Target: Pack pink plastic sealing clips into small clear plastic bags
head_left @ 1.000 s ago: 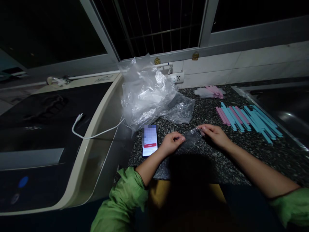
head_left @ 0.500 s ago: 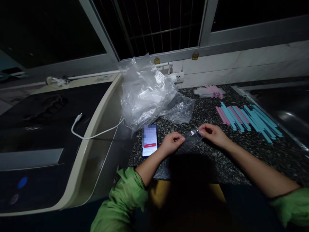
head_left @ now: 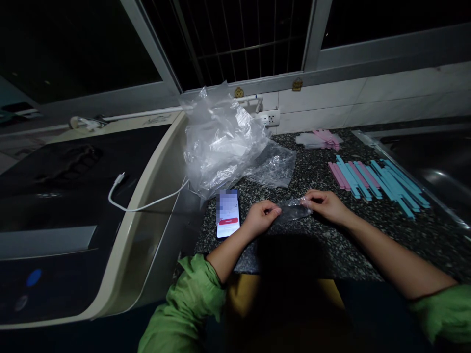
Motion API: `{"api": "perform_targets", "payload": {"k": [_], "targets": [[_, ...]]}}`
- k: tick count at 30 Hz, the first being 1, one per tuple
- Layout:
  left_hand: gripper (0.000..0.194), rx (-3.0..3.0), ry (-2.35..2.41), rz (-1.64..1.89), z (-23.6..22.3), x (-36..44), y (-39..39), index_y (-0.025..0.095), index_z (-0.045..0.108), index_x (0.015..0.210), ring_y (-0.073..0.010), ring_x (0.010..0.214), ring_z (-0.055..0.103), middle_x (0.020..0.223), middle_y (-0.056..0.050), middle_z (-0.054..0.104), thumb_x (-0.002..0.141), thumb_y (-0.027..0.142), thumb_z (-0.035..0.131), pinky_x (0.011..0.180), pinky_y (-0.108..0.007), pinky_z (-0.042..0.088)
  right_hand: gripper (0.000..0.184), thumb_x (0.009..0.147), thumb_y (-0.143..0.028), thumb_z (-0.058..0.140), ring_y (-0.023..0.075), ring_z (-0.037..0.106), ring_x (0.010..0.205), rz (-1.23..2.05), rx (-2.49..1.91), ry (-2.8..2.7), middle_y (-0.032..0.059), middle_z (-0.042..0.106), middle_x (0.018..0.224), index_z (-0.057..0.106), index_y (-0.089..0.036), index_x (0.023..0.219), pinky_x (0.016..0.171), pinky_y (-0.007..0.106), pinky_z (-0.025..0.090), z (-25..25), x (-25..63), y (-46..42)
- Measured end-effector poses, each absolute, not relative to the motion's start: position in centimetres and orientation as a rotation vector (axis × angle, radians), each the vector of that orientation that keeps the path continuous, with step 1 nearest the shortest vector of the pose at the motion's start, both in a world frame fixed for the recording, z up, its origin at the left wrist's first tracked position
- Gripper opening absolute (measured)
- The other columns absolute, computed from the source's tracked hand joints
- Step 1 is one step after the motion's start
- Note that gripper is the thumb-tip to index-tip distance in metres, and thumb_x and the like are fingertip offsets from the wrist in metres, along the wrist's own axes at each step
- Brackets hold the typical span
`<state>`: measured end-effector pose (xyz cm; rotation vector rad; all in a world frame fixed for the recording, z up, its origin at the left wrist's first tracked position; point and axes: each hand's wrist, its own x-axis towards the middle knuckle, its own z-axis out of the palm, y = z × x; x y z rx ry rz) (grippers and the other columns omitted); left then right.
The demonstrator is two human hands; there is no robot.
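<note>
A small clear plastic bag (head_left: 292, 211) is stretched between my two hands, just over the speckled dark countertop (head_left: 346, 250). My left hand (head_left: 260, 217) pinches its left end between thumb and fingers. The bag's right end, near its top edge, is pinched by my right hand (head_left: 327, 205). Beside my left wrist lies a phone (head_left: 228, 228) with its screen lit. To the right of my right hand are flat blue strips (head_left: 395, 186) and pink strips (head_left: 338, 176), laid side by side in an overlapping row.
A heap of crumpled clear plastic (head_left: 228, 142) stands against the wall by a power socket (head_left: 272, 117). More pink strips (head_left: 326, 139) lie with clear wrapping farther back. A washing machine (head_left: 121, 245) with a white cable (head_left: 147, 208) is at left; a sink (head_left: 434, 162) is at right.
The bag's shape between my hands has shifted slightly, its upper edge now more folded near my right fingers. My hands have barely moved.
</note>
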<state>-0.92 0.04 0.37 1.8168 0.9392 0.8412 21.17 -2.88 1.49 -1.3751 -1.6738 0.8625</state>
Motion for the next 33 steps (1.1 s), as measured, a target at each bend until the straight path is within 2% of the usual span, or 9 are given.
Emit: {"api": "perform_targets", "payload": {"k": [7, 13, 18, 22, 27, 33], "targets": [[0.015, 1.719, 0.982, 0.684, 0.3, -0.9, 0.0, 0.014, 0.062, 0.060, -0.0101, 0.059, 0.049, 0.058, 0.002, 0.057, 0.071, 0.023, 0.060, 0.060, -0.021, 0.038, 0.042, 0.067, -0.061, 0.061, 0.0172, 0.057, 0.071, 0.877, -1.346, -1.677, 0.0050, 0.064, 0.075, 0.067, -0.020, 0.071, 0.067, 0.030, 0.045, 1.9, 21.2, -3.1], [0.015, 1.727, 0.778, 0.467, 0.7, -0.8, -0.1, 0.013, 0.062, 0.057, -0.0090, 0.061, 0.049, 0.061, 0.001, 0.057, 0.069, 0.022, 0.063, 0.060, -0.020, 0.038, 0.039, 0.070, -0.058, 0.060, 0.0159, 0.055, 0.068, 0.844, -1.270, -1.707, 0.0041, 0.060, 0.070, 0.066, -0.019, 0.066, 0.066, 0.030, 0.043, 2.0, 21.1, -3.2], [0.028, 1.677, 0.634, 0.306, 1.2, -0.7, -0.5, 0.012, 0.063, 0.060, -0.0071, 0.055, 0.044, 0.056, 0.003, 0.051, 0.063, 0.039, 0.070, 0.054, -0.019, 0.033, 0.040, 0.071, -0.057, 0.059, 0.0140, 0.052, 0.065, 0.896, -1.233, -1.780, 0.0030, 0.057, 0.068, 0.063, -0.018, 0.063, 0.062, 0.028, 0.041, 2.1, 20.9, -3.5], [0.040, 1.561, 0.739, 0.388, 0.8, -0.2, -0.9, 0.013, 0.062, 0.066, -0.0057, 0.048, 0.036, 0.050, 0.006, 0.043, 0.061, 0.052, 0.068, 0.048, -0.020, 0.027, 0.040, 0.072, -0.055, 0.060, 0.0127, 0.050, 0.061, 0.973, -1.213, -1.847, 0.0020, 0.054, 0.066, 0.061, -0.017, 0.060, 0.059, 0.027, 0.040, 2.1, 20.0, -3.8], [0.031, 1.570, 0.752, 0.510, 0.4, 0.4, -1.0, 0.013, 0.060, 0.058, -0.0060, 0.051, 0.040, 0.053, 0.004, 0.050, 0.064, 0.042, 0.068, 0.050, -0.019, 0.031, 0.041, 0.070, -0.058, 0.060, 0.0130, 0.050, 0.061, 0.996, -1.233, -1.870, 0.0015, 0.053, 0.064, 0.061, -0.018, 0.059, 0.059, 0.028, 0.040, 2.0, 19.4, -3.9], [0.016, 1.577, 0.921, 0.730, 0.4, 0.1, -0.6, 0.013, 0.063, 0.061, -0.0080, 0.055, 0.046, 0.057, 0.002, 0.055, 0.069, 0.028, 0.065, 0.054, -0.020, 0.037, 0.048, 0.071, -0.065, 0.053, 0.0168, 0.055, 0.066, 0.967, -1.329, -1.764, 0.0044, 0.061, 0.068, 0.065, -0.018, 0.068, 0.065, 0.030, 0.043, 2.2, 20.0, -3.7]]}}
